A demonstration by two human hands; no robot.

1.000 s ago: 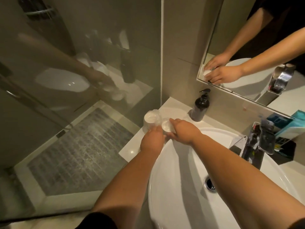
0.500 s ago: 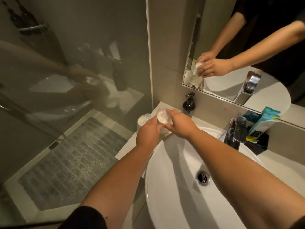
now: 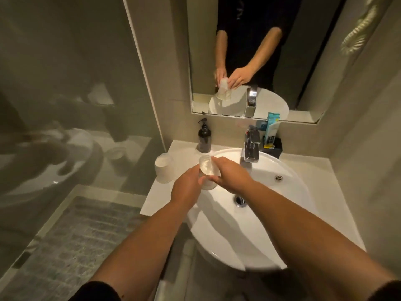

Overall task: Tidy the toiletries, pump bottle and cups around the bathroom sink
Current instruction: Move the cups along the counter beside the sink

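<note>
Both hands share one grip: the left hand (image 3: 186, 187) wraps the lower part of a clear cup (image 3: 207, 169) from the left, and the right hand (image 3: 231, 175) closes on its upper side from the right, fingers at the rim. This cup is lifted and tilted, its mouth turned toward the camera, over the far-left edge of the white sink (image 3: 271, 213).

Just left of it a second cup (image 3: 163, 168) stands upside down on the white bench (image 3: 152, 203), apart from the hands. Farther back on the bench, against the wall, stands a dark pump bottle (image 3: 204, 137), upright, its nozzle pointing left. It is near the sink's far rim but not touching the cups.

At the far side of the sink rises a chrome tap (image 3: 251, 146). Right of the tap, by the wall, a black box (image 3: 273, 145) holds toiletries (image 3: 272, 124), among them a tall blue-green packet standing upright; the smaller items are too small to make out. The drain (image 3: 239, 200) lies in the bowl just right of the right wrist.

A mirror (image 3: 303, 61) above the bench shows the two hands on the cup. On the left is a glass panel (image 3: 65, 105) with dim reflections, and below it a grey mat (image 3: 76, 246) on the floor.
</note>
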